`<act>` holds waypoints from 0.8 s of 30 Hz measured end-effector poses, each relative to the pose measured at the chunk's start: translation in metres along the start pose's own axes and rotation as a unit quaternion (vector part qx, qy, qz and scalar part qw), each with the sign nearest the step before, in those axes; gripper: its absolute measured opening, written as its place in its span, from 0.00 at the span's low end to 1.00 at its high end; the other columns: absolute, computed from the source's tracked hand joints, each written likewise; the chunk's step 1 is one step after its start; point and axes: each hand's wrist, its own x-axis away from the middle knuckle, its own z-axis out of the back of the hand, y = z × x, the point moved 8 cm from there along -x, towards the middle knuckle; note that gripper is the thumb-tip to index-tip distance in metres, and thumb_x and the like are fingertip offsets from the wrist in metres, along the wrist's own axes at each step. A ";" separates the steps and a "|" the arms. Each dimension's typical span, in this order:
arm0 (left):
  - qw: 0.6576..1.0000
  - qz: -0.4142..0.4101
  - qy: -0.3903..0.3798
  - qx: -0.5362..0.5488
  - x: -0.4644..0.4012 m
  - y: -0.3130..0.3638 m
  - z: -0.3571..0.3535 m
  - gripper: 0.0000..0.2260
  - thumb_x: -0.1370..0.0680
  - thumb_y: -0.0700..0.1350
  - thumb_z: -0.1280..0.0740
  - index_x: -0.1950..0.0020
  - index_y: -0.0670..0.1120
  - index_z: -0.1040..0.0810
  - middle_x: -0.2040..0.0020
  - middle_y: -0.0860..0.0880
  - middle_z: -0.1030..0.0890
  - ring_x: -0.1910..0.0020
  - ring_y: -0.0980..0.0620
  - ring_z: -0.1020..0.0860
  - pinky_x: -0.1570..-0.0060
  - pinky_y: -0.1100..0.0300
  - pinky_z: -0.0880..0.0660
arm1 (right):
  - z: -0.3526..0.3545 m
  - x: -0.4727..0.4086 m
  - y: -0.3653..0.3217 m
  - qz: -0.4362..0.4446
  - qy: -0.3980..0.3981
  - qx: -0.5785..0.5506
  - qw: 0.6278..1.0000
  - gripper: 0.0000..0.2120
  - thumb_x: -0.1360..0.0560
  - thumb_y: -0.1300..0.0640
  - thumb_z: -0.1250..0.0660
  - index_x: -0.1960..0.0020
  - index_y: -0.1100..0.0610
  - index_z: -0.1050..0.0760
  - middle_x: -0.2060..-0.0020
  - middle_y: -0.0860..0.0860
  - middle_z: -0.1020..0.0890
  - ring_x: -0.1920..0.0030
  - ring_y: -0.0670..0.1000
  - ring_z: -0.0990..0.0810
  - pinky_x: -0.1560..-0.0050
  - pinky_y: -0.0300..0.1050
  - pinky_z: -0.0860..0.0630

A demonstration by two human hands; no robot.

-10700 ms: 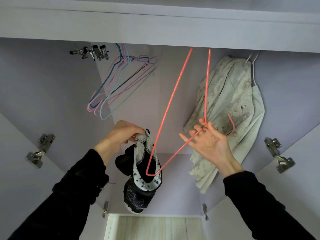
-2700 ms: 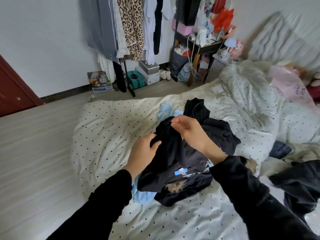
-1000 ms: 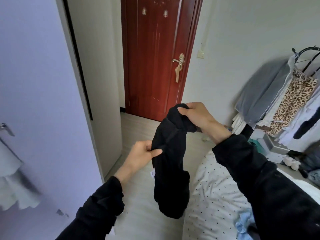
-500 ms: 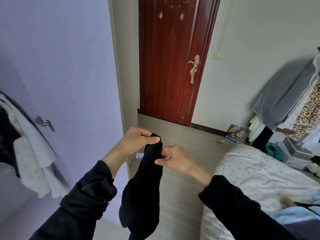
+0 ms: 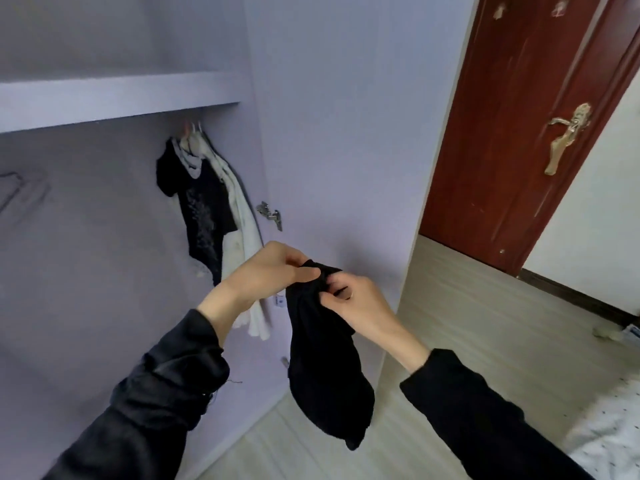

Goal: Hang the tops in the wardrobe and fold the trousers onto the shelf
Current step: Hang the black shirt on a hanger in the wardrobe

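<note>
Hands: your left hand (image 5: 266, 271) and right hand (image 5: 356, 303) both pinch the black garment's (image 5: 325, 368) top edge, chest-high | change: you've turned from the red door (image 5: 512, 133) toward the wardrobe (image 5: 104, 237) | beyond: black top (image 5: 204, 209) and white tops (image 5: 242, 230) hang under the shelf (image 5: 117, 98).

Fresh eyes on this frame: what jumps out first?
Dead centre, both hands pinch the top edge of a black garment that hangs limp below them, the left hand and right hand almost touching. Behind them, in the open lilac wardrobe, a black top and pale tops hang under the shelf. A red door stands at right.
</note>
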 end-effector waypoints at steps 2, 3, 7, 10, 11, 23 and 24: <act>1.000 0.014 0.026 -0.010 0.009 -0.013 0.024 0.09 0.24 0.43 0.31 0.58 0.36 0.20 0.63 0.45 0.23 0.63 0.54 0.27 0.60 0.64 0.33 | -0.018 -0.015 -0.017 0.031 0.007 0.039 0.999 0.14 0.25 0.57 0.35 0.68 0.48 0.30 0.78 0.40 0.28 0.75 0.42 0.30 0.70 0.34 0.36; 0.999 0.025 0.046 -0.012 0.015 -0.022 0.040 0.09 0.24 0.43 0.32 0.59 0.37 0.20 0.65 0.46 0.24 0.65 0.55 0.28 0.62 0.67 0.34 | -0.028 -0.024 -0.026 0.043 0.010 0.056 0.997 0.15 0.25 0.57 0.36 0.69 0.48 0.32 0.79 0.42 0.30 0.76 0.43 0.31 0.69 0.35 0.38; 0.989 0.079 0.123 0.001 0.040 -0.060 0.101 0.09 0.24 0.43 0.32 0.61 0.40 0.19 0.63 0.43 0.22 0.64 0.55 0.26 0.64 0.70 0.32 | -0.073 -0.061 -0.066 0.111 -0.020 0.145 0.983 0.05 0.24 0.57 0.39 0.53 0.51 0.24 0.67 0.41 0.27 0.61 0.48 0.25 0.50 0.45 0.33; 0.978 0.117 0.171 0.014 0.051 -0.084 0.138 0.10 0.24 0.44 0.31 0.55 0.38 0.18 0.58 0.39 0.19 0.60 0.51 0.24 0.56 0.61 0.31 | -0.098 -0.086 -0.084 0.147 -0.040 0.193 0.969 0.08 0.24 0.59 0.41 0.48 0.53 0.25 0.59 0.44 0.27 0.56 0.51 0.24 0.44 0.48 0.35; 0.974 0.128 0.188 0.014 0.054 -0.091 0.152 0.09 0.24 0.45 0.32 0.55 0.39 0.18 0.60 0.42 0.19 0.61 0.52 0.24 0.57 0.61 0.31 | -0.110 -0.098 -0.093 0.162 -0.047 0.194 0.966 0.08 0.24 0.59 0.41 0.49 0.53 0.25 0.58 0.44 0.28 0.56 0.51 0.24 0.44 0.48 0.35; 0.904 0.284 0.291 -0.130 0.063 -0.168 0.276 0.14 0.23 0.45 0.34 0.67 0.43 0.29 0.67 0.50 0.29 0.66 0.51 0.29 0.68 0.63 0.37 | -0.186 -0.232 -0.144 0.143 -0.198 0.037 0.969 0.06 0.23 0.58 0.36 0.54 0.54 0.21 0.64 0.46 0.23 0.60 0.46 0.25 0.57 0.40 0.30; 0.899 0.300 0.287 -0.138 0.060 -0.179 0.278 0.11 0.23 0.46 0.33 0.64 0.45 0.28 0.65 0.50 0.27 0.63 0.51 0.27 0.66 0.63 0.35 | -0.195 -0.236 -0.157 0.147 -0.232 0.010 0.961 0.05 0.23 0.59 0.36 0.52 0.55 0.20 0.63 0.46 0.22 0.59 0.45 0.25 0.56 0.39 0.30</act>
